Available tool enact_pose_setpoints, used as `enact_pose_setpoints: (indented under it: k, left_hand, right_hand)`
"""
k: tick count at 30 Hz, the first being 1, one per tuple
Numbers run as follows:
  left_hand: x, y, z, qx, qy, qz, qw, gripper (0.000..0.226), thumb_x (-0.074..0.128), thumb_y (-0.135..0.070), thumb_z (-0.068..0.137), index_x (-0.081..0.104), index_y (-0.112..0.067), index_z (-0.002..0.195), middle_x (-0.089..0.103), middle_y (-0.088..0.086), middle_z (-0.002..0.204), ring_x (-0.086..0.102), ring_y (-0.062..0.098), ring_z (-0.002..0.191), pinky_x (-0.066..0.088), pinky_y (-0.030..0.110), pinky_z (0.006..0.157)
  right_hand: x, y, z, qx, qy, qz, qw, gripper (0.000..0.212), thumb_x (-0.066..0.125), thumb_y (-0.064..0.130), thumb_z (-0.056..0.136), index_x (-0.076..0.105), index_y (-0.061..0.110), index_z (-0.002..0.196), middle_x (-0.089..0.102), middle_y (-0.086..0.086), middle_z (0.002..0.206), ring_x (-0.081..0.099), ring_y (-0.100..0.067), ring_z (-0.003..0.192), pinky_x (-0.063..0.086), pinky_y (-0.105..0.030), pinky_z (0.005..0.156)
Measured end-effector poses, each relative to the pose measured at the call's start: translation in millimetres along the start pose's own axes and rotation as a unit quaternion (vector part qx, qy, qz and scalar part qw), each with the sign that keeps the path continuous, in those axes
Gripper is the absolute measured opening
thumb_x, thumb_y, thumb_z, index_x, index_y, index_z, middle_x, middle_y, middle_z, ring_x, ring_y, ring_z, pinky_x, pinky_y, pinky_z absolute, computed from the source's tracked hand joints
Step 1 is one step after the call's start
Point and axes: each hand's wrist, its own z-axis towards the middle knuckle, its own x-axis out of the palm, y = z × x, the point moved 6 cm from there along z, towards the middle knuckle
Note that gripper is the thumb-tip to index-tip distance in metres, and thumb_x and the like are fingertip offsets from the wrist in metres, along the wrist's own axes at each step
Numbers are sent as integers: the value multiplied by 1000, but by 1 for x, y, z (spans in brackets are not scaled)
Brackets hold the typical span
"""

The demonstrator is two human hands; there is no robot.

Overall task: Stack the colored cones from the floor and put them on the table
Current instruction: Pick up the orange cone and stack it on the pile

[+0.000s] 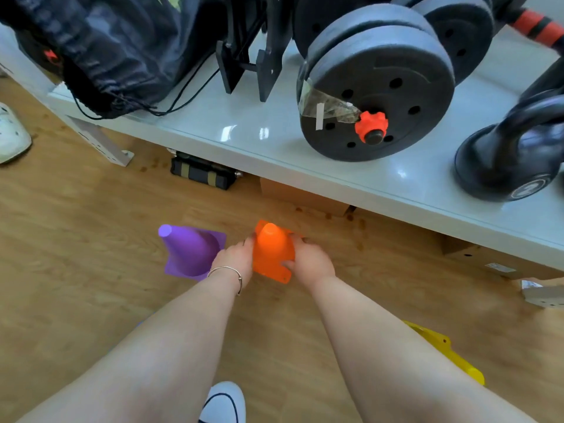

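An orange cone stands on the wooden floor below the table's front edge. My left hand grips its left side and my right hand grips its right side and base. A purple cone stands just left of my left hand, partly hidden by my wrist. A yellow cone lies behind my right forearm, mostly hidden. A bit of blue shows behind my left forearm. The white table runs across the upper part of the view.
On the table lie a dark drawstring bag, a black stand, a dumbbell with black plates and a kettlebell. Cardboard boxes and a black weight sit under it. A white shoe is at far left.
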Motion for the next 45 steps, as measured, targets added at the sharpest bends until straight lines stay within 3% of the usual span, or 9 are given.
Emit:
enact_pose_setpoints:
  k: [7,15,24,27,36,45]
  left_hand:
    - [18,-7,-13,3,-15,-160,987,44,54,-19,89,35,-19,129,61,12,126,61,38,110,51,46,87]
    - [13,-28,-35,43,-39,-179,982,54,63,-22,86,39,-25,134,64,7,128,60,30,116,50,41,92]
    - [-16,-109,-74,73,-41,-289,954,56,72,-18,80,50,-30,130,66,0,125,64,16,112,50,37,99]
    - [-31,-138,-92,91,-45,-301,948,57,73,-20,79,51,-36,129,67,-1,123,66,15,109,51,34,98]
    - [-56,-197,-149,140,-49,-298,943,60,76,-31,76,50,-49,127,68,-8,117,64,4,96,47,22,89]
    - [-58,-247,-184,171,-44,-278,944,60,76,-34,78,51,-42,131,68,-7,118,64,6,96,50,26,89]
  right_hand:
    - [15,-21,-20,40,1,134,990,80,75,34,81,32,28,148,60,-13,132,60,-36,116,51,-42,96]
    - [-3,-43,-53,17,4,158,987,78,75,37,82,35,31,149,59,-10,136,57,-32,121,49,-42,99]
    - [-80,-97,-119,-3,-37,167,985,74,83,33,74,49,34,140,68,-4,126,65,-22,113,52,-39,99]
    - [-105,-113,-148,-7,-58,172,983,74,84,34,74,51,32,140,68,-1,128,66,-18,113,51,-32,99]
    - [-145,-147,-221,-15,-74,180,981,73,83,35,75,49,34,140,67,2,129,65,-16,114,51,-31,96]
    - [-166,-184,-275,-14,-81,164,983,74,83,40,74,50,35,140,66,0,128,65,-17,111,54,-35,96]
